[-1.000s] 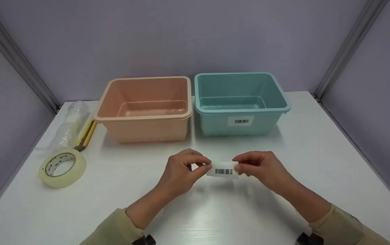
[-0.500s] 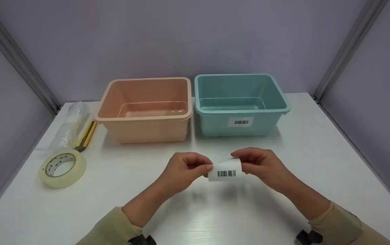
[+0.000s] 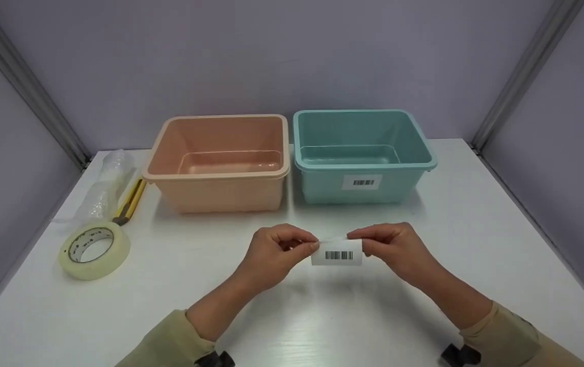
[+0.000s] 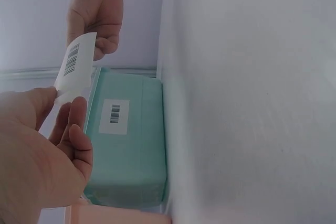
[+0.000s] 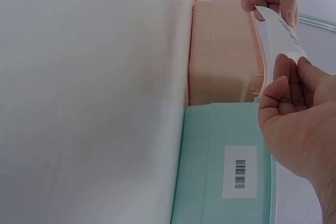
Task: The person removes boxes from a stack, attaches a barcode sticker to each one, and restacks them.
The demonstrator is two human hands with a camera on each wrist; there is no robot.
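On the bench [image 3: 475, 214], two bins touch or nearly so: one bin [image 3: 218, 163] left of the labelled bin [image 3: 363, 153]; tape roll [image 3: 93, 250] far left, barcode label [image 3: 337, 252] before it.

my two bare hands, left hand [image 3: 271, 252], right hand [image 3: 396, 250], olive-beige long sleeves [image 3: 506, 334], black wrist-mounted camera gear [image 3: 457, 355] at cuffs

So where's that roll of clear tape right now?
In the head view the tape roll lies flat near the table's left edge, just in front of the yellow knife, left of both hands.

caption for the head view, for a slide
Both hands, left and right, pinch a barcode label before two bins.
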